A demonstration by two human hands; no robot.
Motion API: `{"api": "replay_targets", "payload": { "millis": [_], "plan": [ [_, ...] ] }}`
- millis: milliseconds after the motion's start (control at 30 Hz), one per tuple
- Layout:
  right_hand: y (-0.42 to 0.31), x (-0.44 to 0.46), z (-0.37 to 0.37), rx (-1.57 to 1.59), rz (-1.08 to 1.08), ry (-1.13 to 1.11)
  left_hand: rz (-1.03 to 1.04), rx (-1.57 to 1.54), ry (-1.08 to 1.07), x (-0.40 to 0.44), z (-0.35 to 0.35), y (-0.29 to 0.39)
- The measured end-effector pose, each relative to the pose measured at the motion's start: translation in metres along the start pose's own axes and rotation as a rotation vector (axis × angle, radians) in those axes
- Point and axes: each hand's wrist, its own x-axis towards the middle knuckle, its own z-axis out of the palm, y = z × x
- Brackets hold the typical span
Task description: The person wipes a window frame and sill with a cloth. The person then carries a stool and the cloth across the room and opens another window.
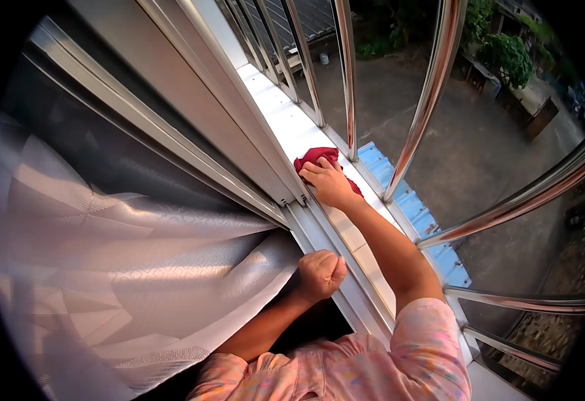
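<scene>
A dark red cloth (319,156) lies bunched on the white tiled ledge (280,119) outside the window. My right hand (329,184) presses on the cloth, its fingers bent over it. Lower down, my left hand (322,273) is closed in a fist and rests at the inner edge of the window track (326,230). Whether anything is inside this fist is hidden.
Sliding window frames (239,127) stand at the left, above a pale patterned curtain (172,267). Curved metal bars (426,100) rise along the ledge's outer side. Beyond them are a blue corrugated sheet (406,200) and a paved yard (473,140) far below.
</scene>
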Motion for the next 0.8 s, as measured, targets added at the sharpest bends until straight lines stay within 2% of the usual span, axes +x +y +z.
{"api": "replay_targets", "payload": {
  "millis": [100, 200, 300, 500, 633, 700, 733, 800],
  "plan": [
    [-0.024, -0.070, -0.032, 0.028, -0.014, 0.120, 0.008, -0.007, 0.007, 0.001, 0.001, 0.000],
    [-0.048, -0.123, -0.068, 0.056, 0.060, 0.026, 0.009, -0.007, 0.011, 0.001, 0.001, 0.000],
    [-0.051, -0.144, -0.073, 0.003, 0.055, 0.012, 0.008, 0.015, 0.001, 0.001, 0.000, 0.000],
    [-0.021, -0.060, -0.035, -0.142, 0.046, 0.139, 0.001, 0.027, -0.007, -0.001, 0.001, 0.000],
    [0.007, 0.015, -0.002, -0.184, 0.123, 0.127, -0.007, 0.005, 0.000, 0.000, -0.001, 0.000],
    [0.018, 0.039, 0.008, -0.215, 0.307, 0.100, -0.014, 0.013, 0.002, 0.002, -0.001, 0.002],
    [0.022, 0.050, 0.012, -0.213, 0.305, 0.099, -0.017, 0.013, 0.000, 0.003, -0.001, 0.003],
    [0.025, 0.063, 0.020, -0.203, 0.559, 0.127, -0.013, 0.013, 0.017, 0.004, -0.001, 0.001]
  ]
}}
